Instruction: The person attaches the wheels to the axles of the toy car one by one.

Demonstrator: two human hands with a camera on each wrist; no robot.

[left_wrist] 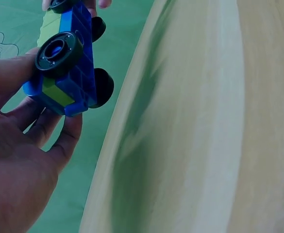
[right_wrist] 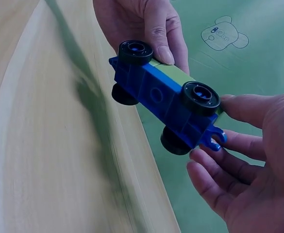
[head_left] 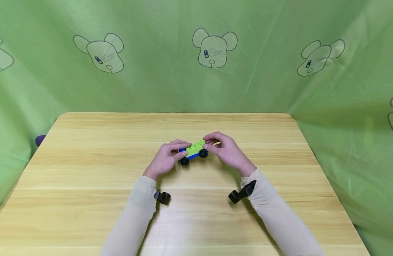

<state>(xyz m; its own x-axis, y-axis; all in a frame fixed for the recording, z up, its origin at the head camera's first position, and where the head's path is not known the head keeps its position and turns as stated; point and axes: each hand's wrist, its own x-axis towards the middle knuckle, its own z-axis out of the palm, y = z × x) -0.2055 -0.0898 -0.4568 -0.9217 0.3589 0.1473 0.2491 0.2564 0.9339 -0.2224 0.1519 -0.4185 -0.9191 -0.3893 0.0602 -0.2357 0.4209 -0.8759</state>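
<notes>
A toy brick car [head_left: 194, 151] with a blue base, lime green studded bricks on top and black wheels is held up over the table, casting a shadow. My left hand [head_left: 166, 156] grips one end, thumb along the near side and fingers on the far side. At the opposite end, my right hand [head_left: 226, 151] pinches the car beside a wheel [head_left: 203, 153]. In the right wrist view the blue underside [right_wrist: 156, 92] shows, with a forked blue hitch [right_wrist: 213, 138] close to the right fingers. The left wrist view shows the left fingers curled around the car's end.
The light wooden table [head_left: 196, 220] stretches around both arms. Green curtains [head_left: 171, 85] printed with bear heads stand behind it and along the sides. A small purple object [head_left: 39, 140] shows past the table's left edge. Black wrist cameras [head_left: 162, 197] sit on both sleeves.
</notes>
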